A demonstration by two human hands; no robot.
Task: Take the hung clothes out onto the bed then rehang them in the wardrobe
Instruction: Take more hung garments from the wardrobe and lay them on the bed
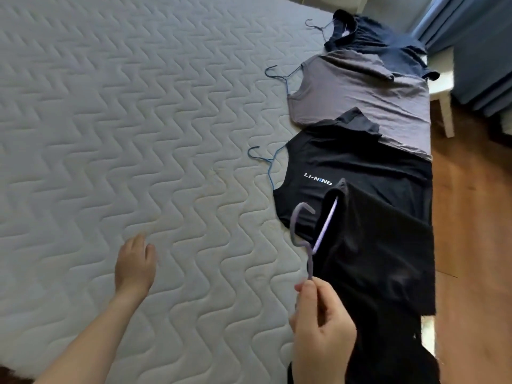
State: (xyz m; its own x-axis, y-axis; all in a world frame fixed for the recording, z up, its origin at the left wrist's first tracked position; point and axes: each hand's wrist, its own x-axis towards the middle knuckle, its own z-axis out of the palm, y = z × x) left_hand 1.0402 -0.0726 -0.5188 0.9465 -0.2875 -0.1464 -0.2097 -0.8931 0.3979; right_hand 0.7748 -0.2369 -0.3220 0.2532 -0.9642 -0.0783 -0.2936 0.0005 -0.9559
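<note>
- a quilted grey bed (124, 120) fills the view, with wood floor (471, 217) and blue curtains (476, 37) to the right.
- three hung shirts already lie along its right edge: navy shirt (388, 42), grey shirt (365, 87), black shirt (360, 173).
- the right hand (321, 325) pinches the lilac hanger (310, 239) of a black garment (382, 259) over the edge; the left hand (135, 264) hovers loose and empty.
- i judge rehanging not begun; the wardrobe is out of view, and the black garment's lower part is cut off.
</note>
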